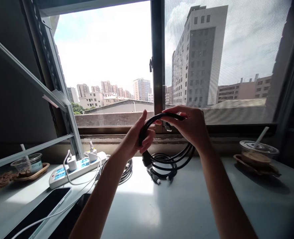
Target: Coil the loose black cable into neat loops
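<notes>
Straight ahead of both hands is the window [157,59], and below them the white counter [184,209]. Left of the left grip stand a rack [28,76] and a power strip [80,168] with two chargers [72,163] plugged in; nearer the person on that side lie two dark slabs [37,212], a white lead [46,218] crossing them. A cup [28,162] sits farther left, another far to the right of the right grip. The left forearm partly covers a coil [129,173] beside the strip.

The left grip [137,139] is curled loosely round the black cable [159,116], thumb raised. The right grip [192,123] is closed in a pinch on the same cable, thumb below and fingers above.

The cable arches between the two grips; its loops hang below the right one and sweep left to a plug [147,159] under the left. They partly hide a bundle [173,172] on the counter beneath the hands.
</notes>
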Available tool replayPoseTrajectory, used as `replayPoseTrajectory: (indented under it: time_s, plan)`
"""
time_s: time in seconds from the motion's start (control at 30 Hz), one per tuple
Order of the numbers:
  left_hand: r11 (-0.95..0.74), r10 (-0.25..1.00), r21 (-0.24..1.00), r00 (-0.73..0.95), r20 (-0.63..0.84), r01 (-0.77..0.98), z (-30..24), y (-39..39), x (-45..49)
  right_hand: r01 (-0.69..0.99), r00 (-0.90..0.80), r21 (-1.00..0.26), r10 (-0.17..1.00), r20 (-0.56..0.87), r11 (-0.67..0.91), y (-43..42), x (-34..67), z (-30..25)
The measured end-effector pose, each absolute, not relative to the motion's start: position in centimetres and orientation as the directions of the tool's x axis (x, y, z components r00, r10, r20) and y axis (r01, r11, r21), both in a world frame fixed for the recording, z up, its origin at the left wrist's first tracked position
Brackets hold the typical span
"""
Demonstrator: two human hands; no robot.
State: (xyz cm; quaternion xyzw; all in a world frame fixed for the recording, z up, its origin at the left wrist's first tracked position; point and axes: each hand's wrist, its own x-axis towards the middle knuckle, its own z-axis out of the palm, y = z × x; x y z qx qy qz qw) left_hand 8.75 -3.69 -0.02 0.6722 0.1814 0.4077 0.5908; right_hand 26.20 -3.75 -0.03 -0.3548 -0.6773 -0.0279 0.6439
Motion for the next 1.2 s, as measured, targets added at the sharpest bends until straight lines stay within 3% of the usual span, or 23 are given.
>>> replayPoseTrajectory:
  time_s: [0.2, 0.43, 0.6, 0.83, 1.2]
  plan:
    - [-0.389, 0.730, 0.904, 0.540, 0.419, -0.176, -0.1, -4.6, 9.1, 0.531, 0.115, -0.383, 0.383, 0.916, 0.756, -4.4, 25.5, 0.2]
    - [-0.583, 0.688, 0.790, 0.400, 0.605, -0.191, 0.2, -4.6, 8.4, 0.595, -0.084, -0.354, 0.494, 0.866, 0.721, -4.4, 25.2, -0.2]
    - [-0.626, 0.666, 0.744, 0.338, 0.665, -0.233, 0.0, -4.7, 8.9, 0.690, -0.034, -0.324, 0.476, 0.879, 0.647, -5.2, 25.6, 0.2]
    - [-0.614, 0.641, 0.737, 0.366, 0.674, -0.283, -0.2, -5.2, 9.6, 0.534, -0.033, -0.451, 0.552, 0.833, 0.715, -6.9, 25.9, 0.6]
    - [-0.594, 0.678, 0.752, 0.326, 0.659, -0.285, -0.3, -4.6, 9.7, 0.425, -0.052, -0.583, 0.662, 0.748, 0.692, -7.1, 26.0, 0.6]
